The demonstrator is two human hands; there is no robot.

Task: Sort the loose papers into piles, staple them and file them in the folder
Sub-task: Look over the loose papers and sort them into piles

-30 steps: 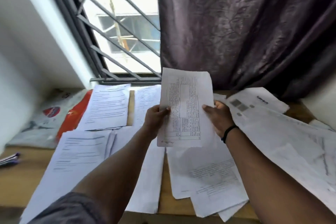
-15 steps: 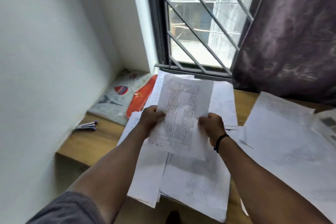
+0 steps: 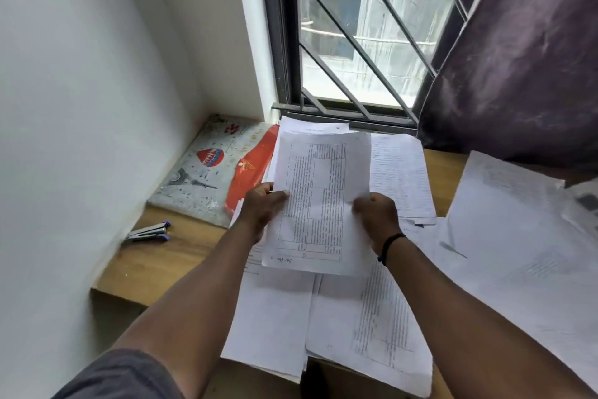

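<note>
A printed sheet (image 3: pixel 318 204) with a table on it is held up above the desk (image 3: pixel 161 256), between both hands. The left hand (image 3: pixel 263 209) grips its left edge, thumb on the front and fingers curled behind; the right hand (image 3: pixel 375 215) grips the right edge in the same way. Under the sheet lie loose papers (image 3: pixel 365 311) in overlapping piles — more of them spread to the right (image 3: pixel 517 236) and toward the window (image 3: pixel 365 42). Left of the piles lies a folder (image 3: pixel 207 172) with a red flap, against the wall (image 3: pixel 81 107). A stapler (image 3: pixel 149 232) lies on the desk near the wall, apart from the papers. A dark curtain (image 3: pixel 517 58) hangs at the right.
</note>
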